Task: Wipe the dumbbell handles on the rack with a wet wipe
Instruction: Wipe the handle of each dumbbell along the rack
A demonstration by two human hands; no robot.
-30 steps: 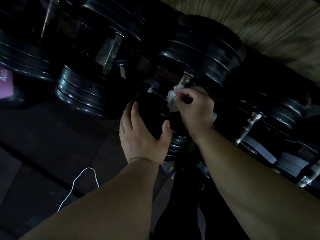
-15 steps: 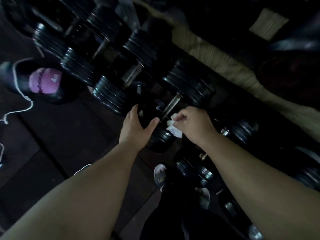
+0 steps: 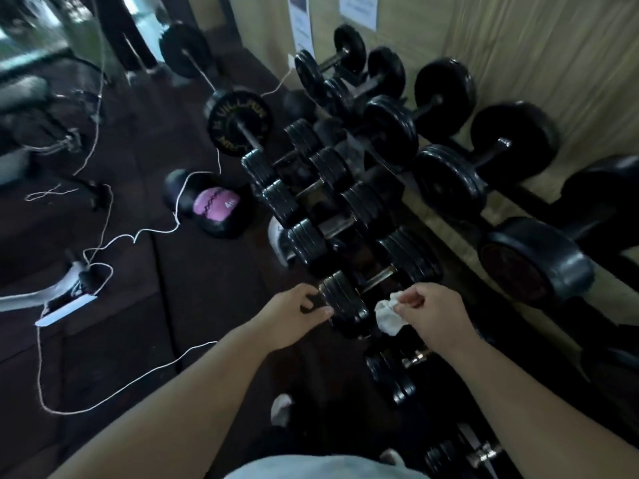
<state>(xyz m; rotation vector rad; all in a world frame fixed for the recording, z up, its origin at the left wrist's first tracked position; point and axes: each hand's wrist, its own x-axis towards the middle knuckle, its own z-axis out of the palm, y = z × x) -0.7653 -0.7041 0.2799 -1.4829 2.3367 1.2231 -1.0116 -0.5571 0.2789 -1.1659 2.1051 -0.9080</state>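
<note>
Dumbbell (image 3: 345,307) sits low on the rack (image 3: 539,203), long axis running near-left to far-right, toward the wall (image 3: 518,46). Left hand (image 3: 294,314) grips its near head. Right hand (image 3: 430,314) pinches a crumpled wet wipe (image 3: 387,316) just beside that head.

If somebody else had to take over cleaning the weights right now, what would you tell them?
Hands: the left hand grips the near end of the closest dumbbell. The right hand pinches the wet wipe.
Where: the wipe hangs beside that dumbbell, off its handle and not touching it.
Done: this picture cannot show which handles are already clean.
Left: wipe this handle if it still needs it, then work along the other dumbbells on the rack.
</note>
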